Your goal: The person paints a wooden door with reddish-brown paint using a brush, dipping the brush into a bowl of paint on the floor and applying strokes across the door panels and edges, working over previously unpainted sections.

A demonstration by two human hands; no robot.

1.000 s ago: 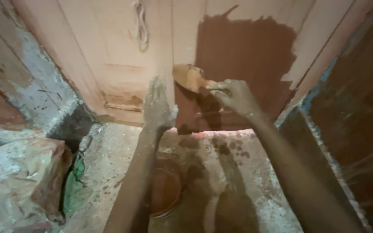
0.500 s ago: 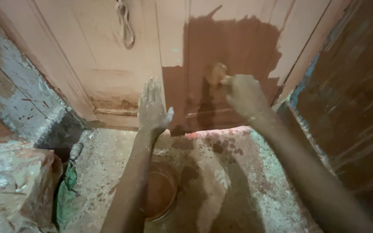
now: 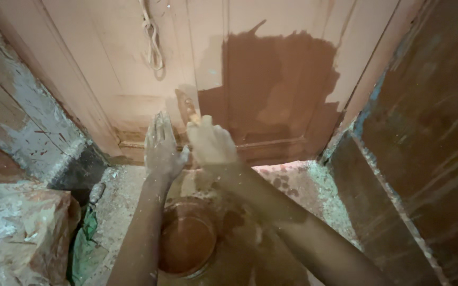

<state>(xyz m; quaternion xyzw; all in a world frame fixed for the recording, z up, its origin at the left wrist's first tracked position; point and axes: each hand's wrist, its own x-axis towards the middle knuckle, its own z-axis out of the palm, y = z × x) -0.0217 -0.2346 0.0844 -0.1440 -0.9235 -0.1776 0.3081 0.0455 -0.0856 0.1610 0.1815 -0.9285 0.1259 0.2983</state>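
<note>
My right hand (image 3: 211, 144) grips a paintbrush (image 3: 188, 109) whose bristles press on the wooden door (image 3: 107, 63), at the left edge of a dark brown painted patch (image 3: 276, 90). My left hand (image 3: 161, 149) rests flat with spread fingers on the door's lower panel, just left of the brush. Below my forearms a round bucket of brown paint (image 3: 186, 241) stands on the speckled floor.
A knotted cord (image 3: 153, 47) hangs on the door's unpainted part. A crumpled plastic bag (image 3: 19, 238) and a green scrap (image 3: 83, 246) lie at the lower left. A worn wall (image 3: 11, 111) stands left, and a dark brown wall (image 3: 436, 132) stands right.
My right hand has carried the brush leftward from the middle of the painted patch to its left edge. It now sits close beside my left hand. The view has shifted slightly.
</note>
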